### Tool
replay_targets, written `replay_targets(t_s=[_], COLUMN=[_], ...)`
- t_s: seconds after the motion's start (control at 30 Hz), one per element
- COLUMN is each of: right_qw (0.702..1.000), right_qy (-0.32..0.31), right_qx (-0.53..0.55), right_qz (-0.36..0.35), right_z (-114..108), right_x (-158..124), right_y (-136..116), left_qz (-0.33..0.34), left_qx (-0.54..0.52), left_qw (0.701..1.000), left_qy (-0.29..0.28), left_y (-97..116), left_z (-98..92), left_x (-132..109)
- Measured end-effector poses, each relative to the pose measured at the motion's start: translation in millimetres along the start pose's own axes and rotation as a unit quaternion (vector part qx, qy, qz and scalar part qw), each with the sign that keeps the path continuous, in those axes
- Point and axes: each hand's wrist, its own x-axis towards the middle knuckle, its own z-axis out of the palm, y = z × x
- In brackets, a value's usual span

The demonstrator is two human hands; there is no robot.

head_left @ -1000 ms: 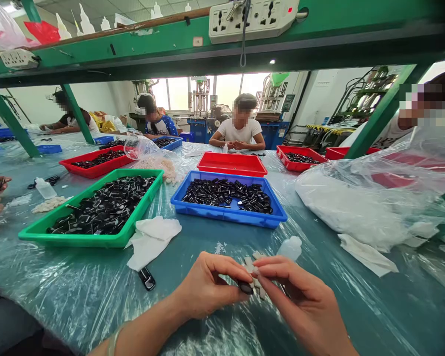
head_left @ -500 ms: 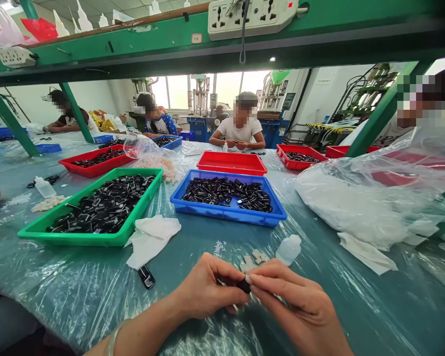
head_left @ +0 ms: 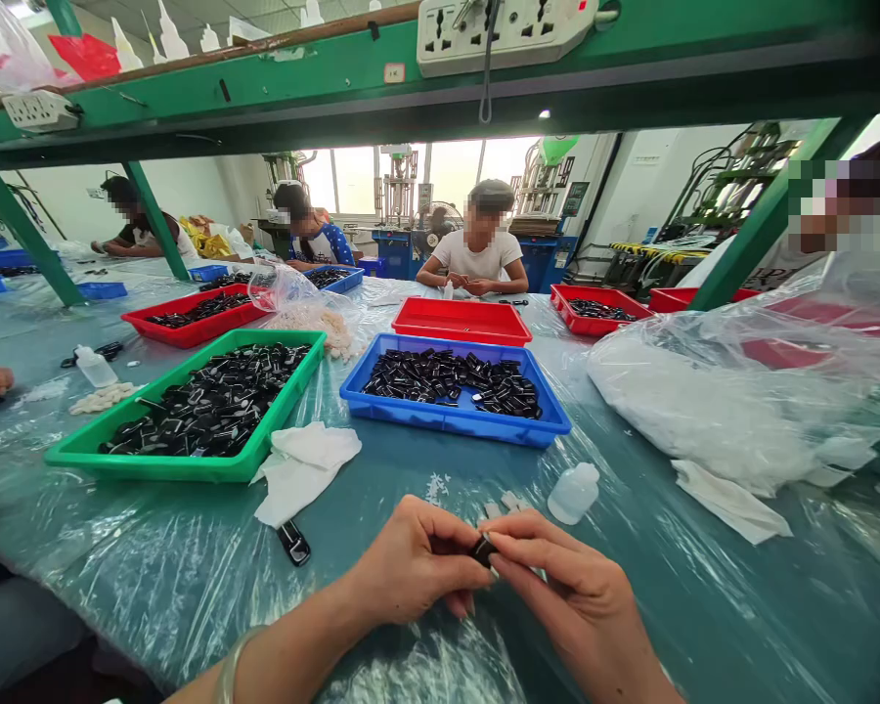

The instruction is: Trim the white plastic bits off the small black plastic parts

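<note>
A small, glossy black piece, probably of plastic point(head_left: 482, 550), is held just above the desk point(head_left: 711, 606), toward the near edge and about midway along it. The left hand point(head_left: 415, 567) pinches one end between thumb and forefinger, and the right hand point(head_left: 579, 582) has its thumb and fingertips drawn narrow on the other end; whether a smaller bit sits between those fingertips is hidden. For fingertip work like this, a steady left pinch and a light right touch would seem best, with the piece turned so that its worked end shows, since the fingers now cover much of it. Hard squeezing could make the smooth piece slip. Just beyond the hands, farther from the near edge, lie small off-white blocks point(head_left: 511, 502), a translucent white squeeze bottle point(head_left: 573, 494) and a scatter of tiny white flakes point(head_left: 436, 487). Left of these, a crumpled white cloth or tissue point(head_left: 309, 464) partly covers a longer black glossy part point(head_left: 293, 545). Farther toward the far edge stand a rectangular blue plastic tray point(head_left: 447, 422) and, to its left, a rectangular green plastic tray point(head_left: 161, 470), both bearing many black parts.
</note>
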Motion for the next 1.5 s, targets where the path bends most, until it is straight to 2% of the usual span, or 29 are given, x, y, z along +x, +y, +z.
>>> replay_targets(t_s=[0.27,0.33,0.4,0.47,0.57,0.67,0.77,0.93,1.2,1.27,1.4,1.47,1.5], right_qw=[0.999,0.998,0.997,0.997,0.996,0.996,0.995,0.996,0.985,0.976,0.925,0.91,0.912], right_qy=[-0.008,0.01,0.025,0.036,0.041,0.019,0.003,-0.022,-0.094,-0.08,0.052,0.081,0.077], right_qx=[0.013,-0.011,-0.037,-0.059,-0.076,-0.087,-0.093,-0.083,-0.144,-0.202,-0.315,-0.328,-0.324], right_qz=[0.034,0.053,0.063,0.041,-0.007,-0.023,-0.025,-0.007,0.023,-0.021,-0.205,-0.241,-0.239], right_z=[2.8,4.4,6.4,8.4,11.2,14.2,18.0,21.7,27.4,32.0,38.9,38.9,37.7], right_x=[3.4,4.5,6.3,8.6,11.3,12.2,12.3,12.6,17.7,20.0,21.8,21.1,20.6], right_y=[10.3,15.7,20.3,23.8,27.8,31.4,35.7,42.9,39.5,38.2,39.1,39.8,40.0], left_qz=[-0.006,0.015,0.022,0.014,0.005,-0.002,-0.012,-0.051,-0.02,-0.019,-0.026,-0.032,-0.035], left_qx=[-0.001,-0.001,0.022,0.041,0.075,0.123,0.133,0.079,0.047,0.029,-0.015,-0.034,-0.042], left_qw=[1.0,0.998,0.99,0.982,0.973,0.962,0.965,0.991,0.989,0.991,0.994,0.995,0.994], left_qy=[0.024,0.068,0.139,0.185,0.22,0.244,0.225,0.094,0.141,0.131,0.104,0.093,0.089], left_y=[6.7,11.0,12.7,10.6,3.0,-3.6,-4.9,-1.3,6.1,7.4,7.9,7.6,7.5], left_z=[-1.3,-5.5,-12.3,-20.6,-32.7,-38.9,-36.3,-24.8,-22.1,-21.0,-19.4,-19.0,-18.7], left_x=[3.2,6.4,11.0,16.2,22.7,25.8,24.8,17.6,15.1,14.8,13.1,11.9,11.2])
